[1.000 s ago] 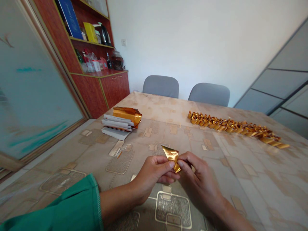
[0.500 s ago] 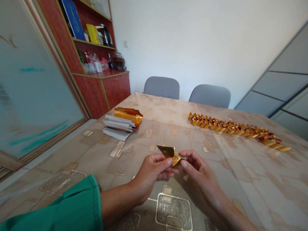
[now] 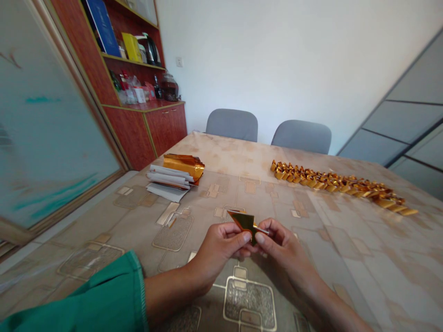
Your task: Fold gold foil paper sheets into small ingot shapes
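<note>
Above the table's near middle, a small folded piece of gold foil paper (image 3: pixel 245 221) is pinched between both hands. My left hand (image 3: pixel 226 240) grips its left and lower side, thumb on top and fingers underneath. My right hand (image 3: pixel 277 237) pinches its right end between thumb and fingers. A pointed flap stands up toward the upper left. Parts of the folds are hidden behind the fingers. Beyond my left hand lies a stack of gold and white-backed foil sheets (image 3: pixel 185 166). Rows of folded gold paper pieces (image 3: pixel 332 180) extend across the table's right side.
A patterned cover lies over the table (image 3: pixel 221 152). Two grey chairs (image 3: pixel 231 124) stand at its far edge against a white wall. At the back left is a reddish wooden cabinet (image 3: pixel 128 133) with a kettle (image 3: pixel 151 50) and bottles; a glass sliding door (image 3: pixel 51 129) stands at left.
My right hand has moved slightly left, closer to my left hand. The foil paper has turned, and its gold flap now shows flatter and broader between the thumbs.
</note>
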Demonstrator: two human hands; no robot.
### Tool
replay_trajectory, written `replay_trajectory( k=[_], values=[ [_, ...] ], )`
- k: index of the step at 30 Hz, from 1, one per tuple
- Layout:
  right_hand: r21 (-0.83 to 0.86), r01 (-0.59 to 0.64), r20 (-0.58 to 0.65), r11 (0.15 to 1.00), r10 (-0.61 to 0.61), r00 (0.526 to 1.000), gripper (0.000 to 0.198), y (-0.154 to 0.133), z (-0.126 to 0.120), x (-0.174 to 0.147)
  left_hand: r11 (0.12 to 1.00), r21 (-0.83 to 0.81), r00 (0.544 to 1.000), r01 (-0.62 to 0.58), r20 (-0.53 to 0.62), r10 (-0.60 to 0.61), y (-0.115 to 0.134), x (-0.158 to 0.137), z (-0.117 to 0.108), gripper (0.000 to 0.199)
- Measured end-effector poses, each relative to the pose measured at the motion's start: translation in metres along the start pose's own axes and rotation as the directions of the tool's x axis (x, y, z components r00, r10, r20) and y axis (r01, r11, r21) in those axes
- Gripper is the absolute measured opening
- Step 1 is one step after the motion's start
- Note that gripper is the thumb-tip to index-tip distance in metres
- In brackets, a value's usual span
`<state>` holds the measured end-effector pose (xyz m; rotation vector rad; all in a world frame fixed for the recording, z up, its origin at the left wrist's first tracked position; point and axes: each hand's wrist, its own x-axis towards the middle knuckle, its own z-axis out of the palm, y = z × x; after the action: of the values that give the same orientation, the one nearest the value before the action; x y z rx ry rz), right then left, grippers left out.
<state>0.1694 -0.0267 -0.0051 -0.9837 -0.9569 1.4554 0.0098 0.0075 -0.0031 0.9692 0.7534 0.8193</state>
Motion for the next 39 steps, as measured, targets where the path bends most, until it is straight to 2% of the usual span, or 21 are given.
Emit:
replay_trajectory(
  k=[7, 11, 14, 24, 31, 33, 34, 35, 37, 39],
  values=[
    [-0.067, 0.021, -0.005, 0.998, -0.021, 1.0, 0.033, 0.008, -0.003, 0.002, 0.999, 0.033, 1.0, -0.01, 0.005, 0.01, 0.0, 0.0, 0.001, 0.029],
    [-0.216, 0.057, -0.017, 0.975, -0.062, 0.998, 0.037, -0.002, -0.002, 0.002, 0.997, 0.048, 0.998, -0.057, -0.02, 0.058, 0.002, 0.0, 0.003, 0.027],
    [-0.297, 0.026, 0.002, 0.954, -0.027, 1.0, 0.041, -0.007, 0.0, 0.002, 0.995, 0.041, 0.995, -0.091, -0.037, 0.092, 0.002, 0.0, 0.003, 0.026],
    [-0.082, -0.026, 0.012, 0.996, 0.027, 1.0, 0.034, 0.004, 0.001, -0.002, 0.987, 0.064, 0.988, -0.15, -0.026, 0.152, 0.002, 0.002, 0.001, 0.03],
    [-0.204, 0.064, 0.036, 0.977, -0.058, 0.998, 0.032, -0.002, -0.001, -0.001, 0.996, 0.021, 0.996, -0.085, -0.02, 0.085, 0.006, 0.006, -0.003, 0.039],
    [-0.346, 0.127, 0.06, 0.93, -0.113, 0.992, 0.026, -0.01, -0.005, -0.002, 0.999, -0.011, 0.999, -0.044, -0.014, 0.044, 0.008, 0.006, -0.005, 0.042],
    [-0.443, 0.179, 0.068, 0.878, -0.166, 0.984, 0.021, -0.015, -0.008, -0.002, 0.999, -0.036, 1.0, -0.005, -0.009, 0.005, 0.01, 0.006, -0.006, 0.044],
    [-0.543, 0.247, 0.077, 0.803, -0.245, 0.966, 0.021, -0.019, -0.011, -0.003, 0.997, -0.066, 0.999, 0.047, -0.006, -0.047, 0.011, 0.006, -0.007, 0.047],
    [-0.7, 0.393, 0.183, 0.596, -0.383, 0.905, 0.04, -0.025, -0.016, -0.004, 0.978, -0.129, 0.987, 0.162, 0.004, -0.163, 0.014, 0.006, -0.008, 0.051],
    [-0.754, 0.513, 0.342, 0.411, -0.422, 0.84, 0.048, -0.028, -0.017, -0.004, 0.951, -0.176, 0.967, 0.253, 0.032, -0.251, 0.015, 0.004, -0.008, 0.053]
  ],
)
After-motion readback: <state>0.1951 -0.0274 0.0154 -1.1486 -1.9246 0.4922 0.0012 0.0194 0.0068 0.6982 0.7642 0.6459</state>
